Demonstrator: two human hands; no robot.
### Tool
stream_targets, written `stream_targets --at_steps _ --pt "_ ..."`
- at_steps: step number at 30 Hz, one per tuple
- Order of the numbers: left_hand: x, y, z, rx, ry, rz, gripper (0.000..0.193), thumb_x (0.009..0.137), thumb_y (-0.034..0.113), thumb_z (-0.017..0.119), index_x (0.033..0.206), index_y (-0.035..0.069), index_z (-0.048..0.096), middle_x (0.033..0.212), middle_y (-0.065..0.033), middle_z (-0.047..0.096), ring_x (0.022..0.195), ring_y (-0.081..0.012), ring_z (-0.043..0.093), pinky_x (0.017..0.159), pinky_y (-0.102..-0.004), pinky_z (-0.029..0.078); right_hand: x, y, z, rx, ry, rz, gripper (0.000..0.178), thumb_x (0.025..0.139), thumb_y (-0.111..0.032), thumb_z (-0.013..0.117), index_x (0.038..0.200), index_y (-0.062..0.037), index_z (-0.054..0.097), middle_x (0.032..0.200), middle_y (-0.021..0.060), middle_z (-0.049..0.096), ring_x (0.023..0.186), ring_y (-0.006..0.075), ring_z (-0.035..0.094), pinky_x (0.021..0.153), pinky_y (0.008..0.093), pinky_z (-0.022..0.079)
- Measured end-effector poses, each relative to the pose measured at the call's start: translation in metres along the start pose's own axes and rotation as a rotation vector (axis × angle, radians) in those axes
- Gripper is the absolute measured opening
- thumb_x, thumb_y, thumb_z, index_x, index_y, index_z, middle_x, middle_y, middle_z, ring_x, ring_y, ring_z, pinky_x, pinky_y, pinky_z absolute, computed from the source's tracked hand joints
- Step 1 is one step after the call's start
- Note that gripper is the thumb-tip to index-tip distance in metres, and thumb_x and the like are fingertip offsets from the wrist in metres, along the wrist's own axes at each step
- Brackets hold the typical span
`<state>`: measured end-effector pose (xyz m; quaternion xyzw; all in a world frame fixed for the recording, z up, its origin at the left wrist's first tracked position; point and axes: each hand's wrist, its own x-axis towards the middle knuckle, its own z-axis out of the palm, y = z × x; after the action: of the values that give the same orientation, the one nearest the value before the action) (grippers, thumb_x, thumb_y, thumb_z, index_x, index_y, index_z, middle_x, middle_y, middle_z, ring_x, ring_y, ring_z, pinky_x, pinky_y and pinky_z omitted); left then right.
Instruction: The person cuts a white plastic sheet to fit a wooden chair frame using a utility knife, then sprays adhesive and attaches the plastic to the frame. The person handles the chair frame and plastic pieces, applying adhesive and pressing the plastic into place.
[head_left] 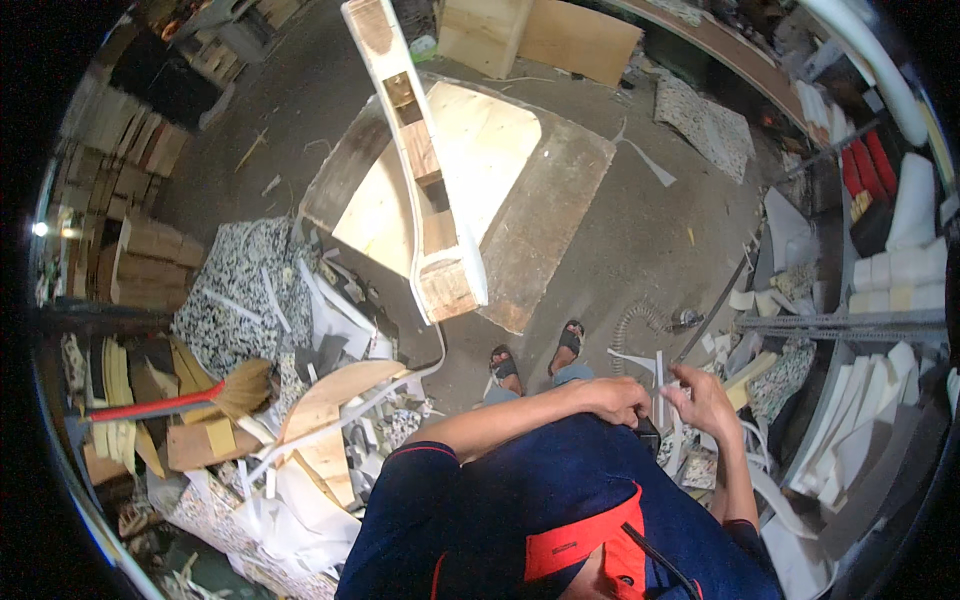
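Note:
My left hand (615,398) is held in front of my waist with its fingers curled closed. What it holds, if anything, is hidden; a small black object (648,436) shows just below its fingertips. Beside it, my right hand (704,402) is raised with thumb and fingers bent but apart, and nothing shows between them. Ahead of me, a long wooden frame piece (425,150) edged with white foam rests over a low work table (560,210). A pale plywood panel (490,130) lies on that table under the frame. Neither hand touches the frame.
Foam offcuts (245,270) and curved wood scraps (335,400) pile up at the left, with a red-handled broom (165,402) on them. White foam pieces (850,430) fill a rack at the right. A ribbed hose (635,325) lies on the floor near my feet.

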<state>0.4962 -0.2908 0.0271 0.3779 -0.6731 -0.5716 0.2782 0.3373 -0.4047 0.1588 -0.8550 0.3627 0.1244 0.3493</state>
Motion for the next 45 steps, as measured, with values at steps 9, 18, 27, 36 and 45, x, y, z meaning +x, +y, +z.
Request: stream_targets --at_steps 9,18,27,36,45 --pt "-0.156 0.046 0.008 0.068 1.239 -0.51 0.019 0.081 0.013 0.081 0.09 0.002 0.067 0.084 -0.0125 0.065 0.081 -0.0213 0.064 0.078 -0.0342 0.052 0.081 -0.046 0.005 0.045 0.022 -0.375 0.044 0.091 -0.029 0.069 0.117 0.0057 0.065 0.112 0.0273 0.068 0.104 0.0444 0.066 0.089 0.0463 0.052" --pt "-0.209 0.085 -0.045 0.073 1.961 -0.244 0.102 0.074 0.041 0.088 0.149 0.001 0.032 0.141 -0.0204 0.046 0.128 -0.0314 0.048 0.105 -0.0435 0.042 0.166 -0.089 0.087 0.359 -0.136 -0.408 0.049 0.093 -0.035 0.065 0.122 0.0041 0.066 0.113 0.025 0.071 0.104 0.034 0.07 0.088 0.042 0.054" --pt "-0.15 0.113 -0.083 0.585 1.975 -0.65 0.117 0.07 0.021 0.089 0.156 -0.001 0.013 0.147 -0.031 0.035 0.137 -0.0444 0.036 0.116 -0.0497 0.029 0.238 -0.125 0.163 0.729 -0.345 -0.115 0.043 0.096 -0.04 0.063 0.106 0.0003 0.071 0.082 0.0091 0.069 0.068 0.0151 0.066 0.06 0.0344 0.053" --pt "-0.269 0.08 -0.054 -0.062 2.272 -0.123 0.102 0.08 -0.005 0.076 0.158 0.005 0.01 0.141 -0.0277 0.043 0.122 -0.0304 0.053 0.102 -0.0416 0.046 0.253 -0.118 0.17 0.7 -0.344 -0.12 0.043 0.097 -0.041 0.063 0.099 0.0015 0.069 0.074 0.0072 0.065 0.062 0.014 0.061 0.052 0.0318 0.047" --pt "-0.335 0.001 -0.019 -0.6 2.371 0.088 0.089 0.091 0.008 0.071 0.158 0.017 0.014 0.153 -0.0153 0.035 0.132 -0.0325 0.046 0.093 -0.0548 0.051 0.26 -0.142 0.182 0.861 -0.515 0.103 0.075 0.094 -0.062 0.06 0.128 0.0041 0.054 0.115 0.0177 0.062 0.09 0.0205 0.063 0.071 0.036 0.055"
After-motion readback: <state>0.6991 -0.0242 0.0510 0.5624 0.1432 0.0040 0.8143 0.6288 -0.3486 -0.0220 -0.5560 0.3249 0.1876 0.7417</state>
